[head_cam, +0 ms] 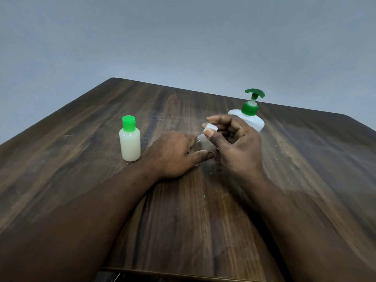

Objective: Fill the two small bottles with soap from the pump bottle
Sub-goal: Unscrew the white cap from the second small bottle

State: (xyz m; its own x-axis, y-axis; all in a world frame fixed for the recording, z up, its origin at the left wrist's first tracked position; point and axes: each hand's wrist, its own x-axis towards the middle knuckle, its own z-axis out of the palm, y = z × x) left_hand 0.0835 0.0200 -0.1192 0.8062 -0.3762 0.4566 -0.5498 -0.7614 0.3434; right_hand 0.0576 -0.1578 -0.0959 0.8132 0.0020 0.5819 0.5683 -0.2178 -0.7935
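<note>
Left hand (pixel 175 154): fingers gripping clear bottle (pixel 203 143) on tabletop (pixel 183 220)
Right hand (pixel 234 147): fingers pinching white cap (pixel 210 128)
Far left: filled bottle (pixel 130 144)
Far right: pump bottle (pixel 249 116)

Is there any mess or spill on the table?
Yes, a little. Small pale specks and droplets dot the wooden table near both hands, and a wet-looking smear sits beside the filled small bottle.

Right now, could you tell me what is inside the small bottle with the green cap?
The capped small bottle holds creamy white liquid nearly to its shoulder. Under the green cap, the neck is hidden.
</note>
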